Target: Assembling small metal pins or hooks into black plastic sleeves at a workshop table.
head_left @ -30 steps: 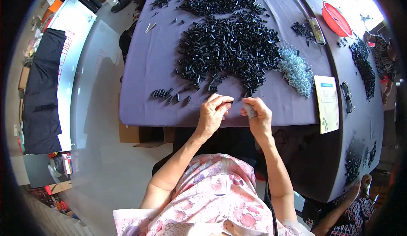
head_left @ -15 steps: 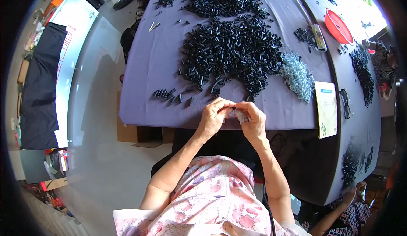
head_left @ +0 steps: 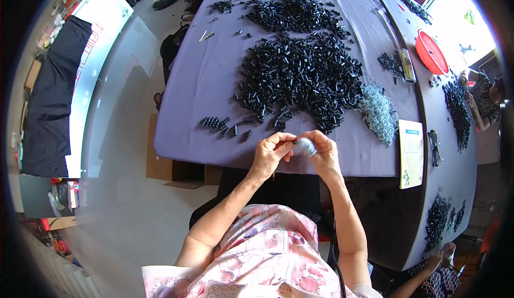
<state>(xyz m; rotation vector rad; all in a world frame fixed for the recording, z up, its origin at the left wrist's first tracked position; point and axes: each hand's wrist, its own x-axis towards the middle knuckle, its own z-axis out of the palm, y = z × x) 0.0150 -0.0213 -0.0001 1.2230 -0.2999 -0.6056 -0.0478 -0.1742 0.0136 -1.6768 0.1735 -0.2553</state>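
Above the near edge of the table, my left hand (head_left: pixel 267 156) pinches a small black piece (head_left: pixel 295 142) between thumb and fingertips. Close beside it, my right hand (head_left: pixel 326 158) has its fingers curled inward. A whitish wrap (head_left: pixel 307 146) sits at one of its fingers, blurred, and what those fingertips hold is hidden. Beyond both hands spreads a big heap of short black tube-like pieces (head_left: pixel 302 78). Small clear plastic pieces (head_left: pixel 379 113) lie heaped to its right. A short row of black pieces (head_left: pixel 214 123) is laid out at the near left.
A pale booklet (head_left: pixel 410 153) overhangs the table edge at right, with glasses (head_left: pixel 435 148) beside it. Farther back are a red basket (head_left: pixel 431 53) and more black pieces (head_left: pixel 294 14). Other people sit around the purple-covered table (head_left: pixel 187 89). A cardboard box (head_left: pixel 184 173) stands below.
My right hand's fingers have drawn slightly away from the black piece and turned. My left hand keeps its pinch. The whole view has shifted a little.
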